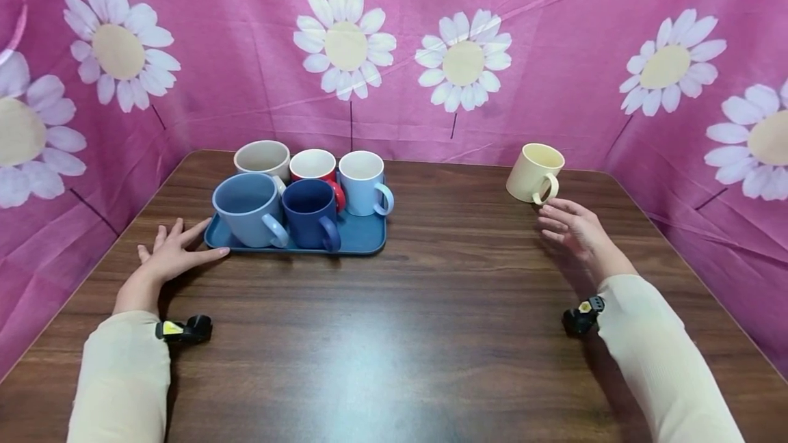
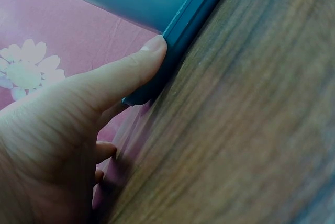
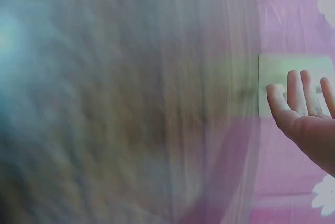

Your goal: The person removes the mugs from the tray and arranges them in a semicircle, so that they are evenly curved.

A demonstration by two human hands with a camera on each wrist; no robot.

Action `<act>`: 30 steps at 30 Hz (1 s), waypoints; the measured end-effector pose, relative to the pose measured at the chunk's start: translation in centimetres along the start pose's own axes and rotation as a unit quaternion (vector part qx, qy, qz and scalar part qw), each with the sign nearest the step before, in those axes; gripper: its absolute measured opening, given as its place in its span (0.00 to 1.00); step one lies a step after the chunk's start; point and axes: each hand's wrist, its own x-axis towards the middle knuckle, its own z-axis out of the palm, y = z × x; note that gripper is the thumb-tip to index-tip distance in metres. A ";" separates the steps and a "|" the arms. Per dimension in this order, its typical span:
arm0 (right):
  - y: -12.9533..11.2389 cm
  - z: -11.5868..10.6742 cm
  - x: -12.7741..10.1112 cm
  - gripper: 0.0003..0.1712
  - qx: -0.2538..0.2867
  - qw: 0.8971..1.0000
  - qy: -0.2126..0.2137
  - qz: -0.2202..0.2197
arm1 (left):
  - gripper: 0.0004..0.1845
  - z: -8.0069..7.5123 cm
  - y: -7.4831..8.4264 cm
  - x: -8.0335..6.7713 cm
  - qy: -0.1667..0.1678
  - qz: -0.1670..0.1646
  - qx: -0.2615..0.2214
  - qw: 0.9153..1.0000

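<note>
My left hand (image 1: 172, 258) spreads its fingers around the near left corner of a blue tray (image 1: 363, 241). Its thumb touches the front rim and its index finger the left edge; the left wrist view shows the thumb tip against the tray rim (image 2: 183, 41). On the tray stand a large light-blue mug (image 1: 243, 214), a navy mug (image 1: 308, 221), a grey-white mug (image 1: 261, 156), a red mug (image 1: 312, 173) with a white inside and a pale-blue mug (image 1: 360, 186). Over on the right, my right hand (image 1: 579, 231) has loosely extended fingers just in front of the handle of a pale-yellow mug (image 1: 529, 176), holding nothing.
All of this is on a dark wood-grain table (image 1: 431, 306). Pink cloth (image 1: 406, 122) printed with white daisies rises behind it and along both sides. A small black wrist camera (image 1: 200, 329) sits on the left wrist, another camera (image 1: 579, 320) on the right.
</note>
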 end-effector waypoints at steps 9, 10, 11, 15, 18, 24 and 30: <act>1.9 4.6 -0.1 0.13 -0.041 0.996 -0.002 -0.075 | 0.49 0.1 -0.2 -0.1 0.005 0.000 0.001 1.000; 1.9 5.0 -0.1 0.14 -0.049 0.996 -0.002 -0.074 | 0.49 0.1 -0.2 -0.1 0.005 0.000 0.002 1.000; 2.0 5.4 -0.1 0.15 -0.059 0.996 -0.002 -0.073 | 0.49 0.1 -0.2 -0.1 0.005 -0.001 0.002 1.000; 2.5 7.1 0.1 0.18 -0.083 0.994 -0.008 -0.075 | 0.48 0.0 -0.4 -0.1 0.003 0.000 0.005 1.000; 2.9 8.3 0.4 0.17 -0.090 0.993 -0.020 -0.075 | 0.48 0.0 -0.4 -0.1 0.002 -0.001 0.006 1.000; 3.6 10.4 1.0 0.17 -0.127 0.987 -0.055 -0.083 | 0.49 0.0 -0.1 -0.1 0.003 -0.001 0.006 1.000; 4.6 12.5 1.7 0.19 -0.144 0.981 -0.084 -0.099 | 0.48 0.1 -0.1 -0.1 0.001 0.002 0.006 1.000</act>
